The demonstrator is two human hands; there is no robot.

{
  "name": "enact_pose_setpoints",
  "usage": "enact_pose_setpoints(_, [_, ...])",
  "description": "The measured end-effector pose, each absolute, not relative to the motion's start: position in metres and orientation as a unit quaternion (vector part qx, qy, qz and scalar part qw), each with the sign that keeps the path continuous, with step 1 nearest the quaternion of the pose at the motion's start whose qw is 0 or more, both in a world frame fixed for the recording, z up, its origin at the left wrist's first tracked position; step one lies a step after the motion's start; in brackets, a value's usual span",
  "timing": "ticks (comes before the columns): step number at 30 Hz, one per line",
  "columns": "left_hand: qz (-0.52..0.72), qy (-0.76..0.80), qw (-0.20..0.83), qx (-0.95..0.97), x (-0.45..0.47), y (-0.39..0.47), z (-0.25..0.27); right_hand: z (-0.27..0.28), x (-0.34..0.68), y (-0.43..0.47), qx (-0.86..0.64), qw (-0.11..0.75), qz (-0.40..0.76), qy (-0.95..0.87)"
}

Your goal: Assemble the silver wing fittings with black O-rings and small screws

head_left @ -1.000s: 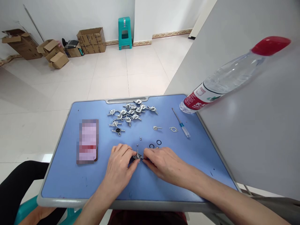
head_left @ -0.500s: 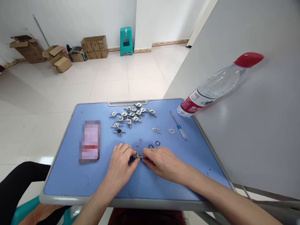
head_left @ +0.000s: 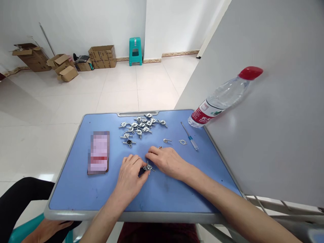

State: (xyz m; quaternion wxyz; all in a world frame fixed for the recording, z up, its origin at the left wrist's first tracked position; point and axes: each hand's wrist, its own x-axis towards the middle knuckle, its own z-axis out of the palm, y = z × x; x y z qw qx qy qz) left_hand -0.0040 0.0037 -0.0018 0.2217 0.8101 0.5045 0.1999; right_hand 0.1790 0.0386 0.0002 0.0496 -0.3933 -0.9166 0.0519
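Observation:
My left hand (head_left: 131, 173) pinches a small metal valve (head_left: 148, 167) between thumb and fingers, low over the middle of the blue table. The valve has a flanged plate, a thin upright lever and a pipe stub pointing right. My right hand (head_left: 167, 162) is just above and right of it, fingers drawn together with the tips near the tabletop; whatever they hold is hidden. A small ring (head_left: 160, 147) shows partly behind the right hand. Farther back lie a loose lever (head_left: 167, 140), a flat metal plate (head_left: 183, 142) with holes, and an open valve body (head_left: 129, 142) with a black face.
Several similar valves (head_left: 141, 125) are heaped at the back middle. A screwdriver (head_left: 190, 136) lies right of the plate, and a water bottle (head_left: 217, 101) stands behind it by the grey panel. A phone (head_left: 99, 152) rests on the left. Another person's leg (head_left: 25, 195) shows lower left.
My right hand has left the valve's pipe stub and moved up and slightly left, now covering the spot where small screws and black rings lay. My left hand keeps its hold.

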Motion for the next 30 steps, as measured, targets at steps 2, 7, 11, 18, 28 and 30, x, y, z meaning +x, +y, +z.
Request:
enact_pose_setpoints(2, [0.198, 0.506, 0.221, 0.81, -0.004, 0.003, 0.0, 0.002, 0.176, 0.038, -0.392, 0.021, 0.033, -0.919])
enact_pose_setpoints(7, [0.197, 0.506, 0.222, 0.81, -0.004, 0.001, 0.002, 0.003, 0.178, 0.036, -0.416, 0.034, 0.052, -0.907])
enact_pose_setpoints(11, [0.203, 0.503, 0.224, 0.81, -0.005, 0.002, 0.0, 0.007, 0.186, 0.033, -0.454, 0.179, 0.199, -0.85])
enact_pose_setpoints(18, [0.212, 0.497, 0.219, 0.812, -0.004, 0.003, -0.004, 0.025, 0.186, 0.021, -0.506, 0.196, 0.456, -0.706])
enact_pose_setpoints(28, [0.208, 0.497, 0.218, 0.814, -0.004, 0.002, -0.003, 0.017, 0.183, 0.02, -0.464, 0.211, 0.397, -0.763])
enact_pose_setpoints(30, [0.21, 0.497, 0.215, 0.814, -0.005, 0.002, -0.003, 0.018, 0.183, 0.019, -0.464, 0.205, 0.382, -0.773])
